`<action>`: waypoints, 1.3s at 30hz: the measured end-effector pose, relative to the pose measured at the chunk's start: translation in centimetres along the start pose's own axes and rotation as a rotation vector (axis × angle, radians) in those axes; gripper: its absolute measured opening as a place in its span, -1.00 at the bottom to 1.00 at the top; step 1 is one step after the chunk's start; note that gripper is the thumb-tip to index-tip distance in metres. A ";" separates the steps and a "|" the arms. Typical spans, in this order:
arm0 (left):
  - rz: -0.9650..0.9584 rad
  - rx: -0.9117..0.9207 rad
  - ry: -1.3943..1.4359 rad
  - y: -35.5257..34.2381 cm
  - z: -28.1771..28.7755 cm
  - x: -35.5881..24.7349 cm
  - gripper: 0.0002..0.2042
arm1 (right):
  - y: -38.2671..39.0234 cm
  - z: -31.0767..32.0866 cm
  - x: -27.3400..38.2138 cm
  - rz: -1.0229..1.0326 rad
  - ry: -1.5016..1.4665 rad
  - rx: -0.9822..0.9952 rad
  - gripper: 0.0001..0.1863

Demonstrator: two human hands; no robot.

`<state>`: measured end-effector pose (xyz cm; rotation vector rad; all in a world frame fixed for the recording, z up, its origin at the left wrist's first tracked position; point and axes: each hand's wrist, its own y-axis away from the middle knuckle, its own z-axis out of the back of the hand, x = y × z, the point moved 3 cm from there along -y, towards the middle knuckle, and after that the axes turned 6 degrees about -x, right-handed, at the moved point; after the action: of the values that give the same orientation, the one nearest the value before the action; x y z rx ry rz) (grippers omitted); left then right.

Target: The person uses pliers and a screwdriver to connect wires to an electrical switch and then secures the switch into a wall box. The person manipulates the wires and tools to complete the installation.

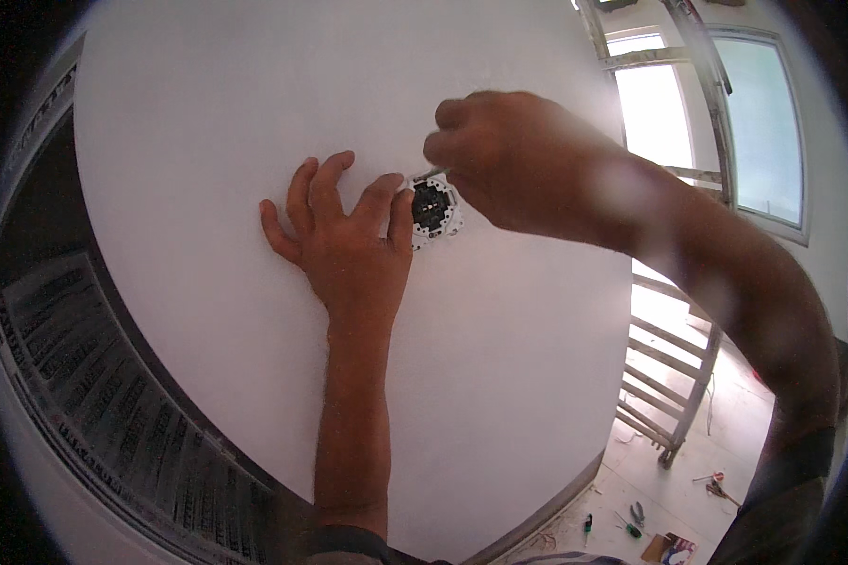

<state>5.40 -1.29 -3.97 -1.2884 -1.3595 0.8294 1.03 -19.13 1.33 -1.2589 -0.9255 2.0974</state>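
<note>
A wall switch or socket insert (432, 209), with a black centre and a whitish frame, sits against the white wall; I cannot tell which kind it is. The thumb and forefinger of my left hand (344, 226) pinch in at its left edge and cover part of it, while the other fingers spread over the wall. Just above and to the right, my right hand (499, 151) is closed around what looks like a screwdriver. Only its thin shaft (430, 174) shows, reaching the insert's upper edge. The fist hides the handle.
On the tiled floor at lower right lie pliers (638, 514), screwdrivers (589, 529) and a small printed box (671, 548). A ladder-like frame (669, 377) stands right of the wall, near a window (758, 127). Dark louvred panel (122, 405) at left.
</note>
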 end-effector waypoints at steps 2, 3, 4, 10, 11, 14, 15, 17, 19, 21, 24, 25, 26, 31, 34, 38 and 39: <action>-0.035 0.014 -0.040 0.0 0.1 -0.4 -0.82 | 0.9 -0.2 0.4 0.045 0.010 -0.065 -0.82; -0.051 0.017 -0.043 0.1 0.2 -0.5 -0.84 | 1.2 -0.2 0.6 0.067 0.018 -0.095 -0.79; -0.066 0.020 -0.046 0.0 0.4 -0.7 -0.87 | 1.6 -0.2 0.7 0.057 -0.001 -0.108 -0.77; -0.078 0.050 -0.026 -0.6 0.9 -0.7 -0.84 | 1.9 0.1 0.5 0.011 -0.069 -0.097 -0.72; -0.086 0.049 -0.021 -0.7 0.9 -0.6 -0.84 | 1.8 0.2 0.5 0.036 -0.063 -0.111 -0.72; -0.103 0.039 0.001 -0.8 0.9 -0.6 -0.84 | 2.1 0.3 0.9 0.151 -0.042 -0.117 -0.76; -0.104 0.033 0.015 -0.8 0.9 -0.7 -0.85 | 2.3 0.4 1.1 0.194 -0.032 -0.112 -0.78; -0.105 0.021 0.020 -0.8 0.9 -0.8 -0.85 | 2.2 0.5 1.2 0.091 -0.028 -0.036 -0.82; -0.105 0.010 0.005 -0.8 0.7 -0.8 -0.86 | 1.7 0.8 0.7 -0.143 -0.121 0.097 -0.83; -0.117 -0.003 0.022 -0.7 0.4 -0.8 -0.86 | 0.6 2.1 0.1 -0.515 -0.300 0.283 -0.82; -0.105 -0.007 0.024 -0.8 0.5 -0.5 -0.86 | 0.5 1.2 0.6 -0.355 -0.149 0.227 -0.79; -0.097 -0.005 0.026 -0.9 0.5 -0.5 -0.86 | 0.4 0.6 0.6 -0.184 -0.076 0.063 -0.80; -0.100 0.007 0.003 -0.9 0.6 -0.5 -0.85 | 0.9 -0.2 0.3 -0.017 0.004 -0.095 -0.80; -0.115 0.021 0.005 -0.6 -0.5 -0.5 -0.79 | 0.6 0.7 0.2 0.089 0.139 0.112 -0.80; -0.127 0.026 -0.014 -0.6 -0.5 -0.1 -0.81 | -0.8 1.1 0.6 -0.361 -0.036 0.298 -0.80; -0.134 0.090 0.027 -0.4 -0.1 0.7 -0.85 | 0.1 0.2 -0.4 -0.304 -0.052 0.132 -0.82; -0.134 0.110 0.022 -0.1 0.5 0.9 -0.87 | 0.6 0.3 -0.4 -0.201 -0.011 0.062 -0.82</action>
<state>5.04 -0.35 -3.81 -1.1066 -1.3481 0.7839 0.86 -19.88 1.20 -1.0775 -0.9428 1.9622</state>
